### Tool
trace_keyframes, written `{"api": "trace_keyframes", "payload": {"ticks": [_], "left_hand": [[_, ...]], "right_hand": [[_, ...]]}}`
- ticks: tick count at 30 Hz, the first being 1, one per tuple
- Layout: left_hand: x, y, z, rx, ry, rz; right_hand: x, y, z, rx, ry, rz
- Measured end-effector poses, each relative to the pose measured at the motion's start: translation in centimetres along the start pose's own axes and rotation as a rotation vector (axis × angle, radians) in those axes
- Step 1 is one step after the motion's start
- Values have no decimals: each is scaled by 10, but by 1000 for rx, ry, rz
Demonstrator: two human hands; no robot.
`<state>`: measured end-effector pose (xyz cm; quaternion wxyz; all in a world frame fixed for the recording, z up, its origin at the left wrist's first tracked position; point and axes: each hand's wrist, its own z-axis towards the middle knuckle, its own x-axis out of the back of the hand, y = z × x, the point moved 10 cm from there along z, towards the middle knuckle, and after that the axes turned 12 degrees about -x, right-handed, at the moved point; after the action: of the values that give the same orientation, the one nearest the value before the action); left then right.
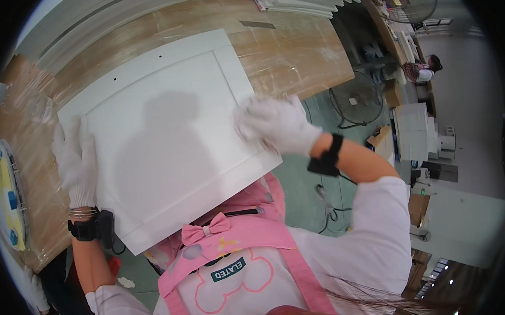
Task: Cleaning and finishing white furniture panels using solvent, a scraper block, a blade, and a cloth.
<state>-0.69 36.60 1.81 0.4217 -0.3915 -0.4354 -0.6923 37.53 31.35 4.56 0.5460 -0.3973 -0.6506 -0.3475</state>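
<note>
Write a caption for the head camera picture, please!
Two white-gloved hands, left hand and right hand, press on a white panel on a wooden table.

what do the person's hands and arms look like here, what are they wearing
Both hands wear white knitted work gloves: left hand, right hand. Each wrist carries a black strap with a small black box-shaped device; the left wrist also has thin metallic bangles above the strap. The forearms are bare, with white sleeves pushed up toward the elbows. A pink apron with a bow covers the chest.
</note>
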Motion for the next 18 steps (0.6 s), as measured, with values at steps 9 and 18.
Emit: {"api": "trace_keyframes", "payload": {"ticks": [9,18], "left_hand": [[0,3,-1,-25,5,-37],[0,9,1,-95,19,10]], "right_hand": [[3,7,19,21,154,47],[-7,7,-2,98,73,215]]}}
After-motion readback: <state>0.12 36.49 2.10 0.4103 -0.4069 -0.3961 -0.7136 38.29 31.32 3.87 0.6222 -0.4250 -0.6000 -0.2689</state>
